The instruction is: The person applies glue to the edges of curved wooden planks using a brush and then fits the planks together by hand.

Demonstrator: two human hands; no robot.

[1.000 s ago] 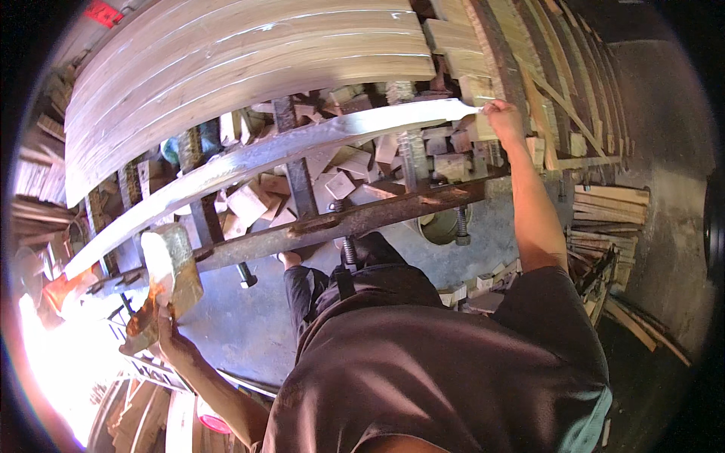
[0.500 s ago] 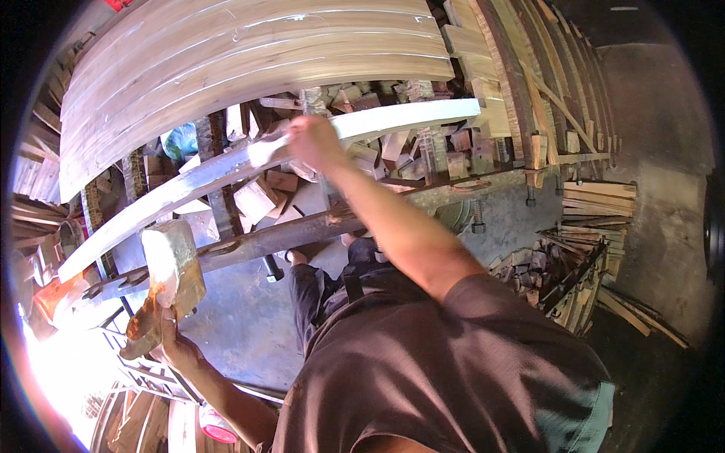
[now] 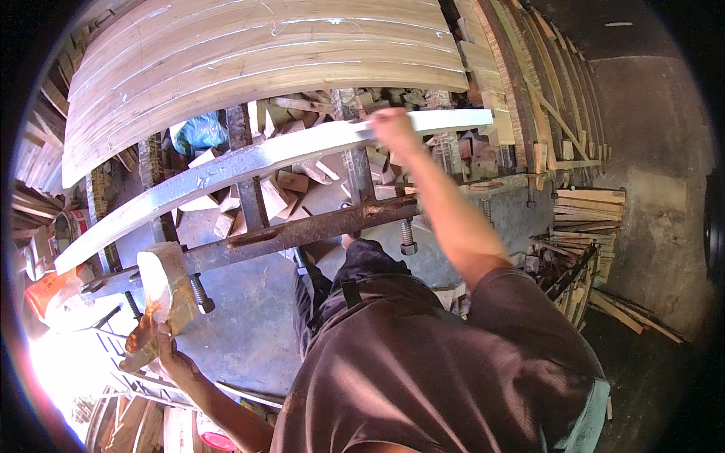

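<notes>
My left hand (image 3: pixel 172 355) grips a pale, translucent plastic jug (image 3: pixel 168 283), stained orange-brown around its lower end. A long wooden strip (image 3: pixel 287 147) lies across dark metal bars, bowed by the lens, its upper face coated with a shiny white film like glue. Over the right part of that strip is my right hand (image 3: pixel 396 130), fingers curled and blurred by motion. Whatever it may hold is hidden. Beyond the strip, several boards (image 3: pixel 264 53) lie side by side with thin white lines along their joints.
A rusty metal beam (image 3: pixel 325 228) with large bolts (image 3: pixel 408 238) runs between my body and the strip. Wood offcuts (image 3: pixel 283 192) and a blue plastic bag (image 3: pixel 200 134) lie beneath the bars. Stacked slats (image 3: pixel 589 208) stand right, by a wall (image 3: pixel 657 166). An orange container (image 3: pixel 53 291) sits far left.
My right hand has slid rightward along the strip. The white film at the strip's middle looks more spread out. My left hand still holds the jug in nearly the same place.
</notes>
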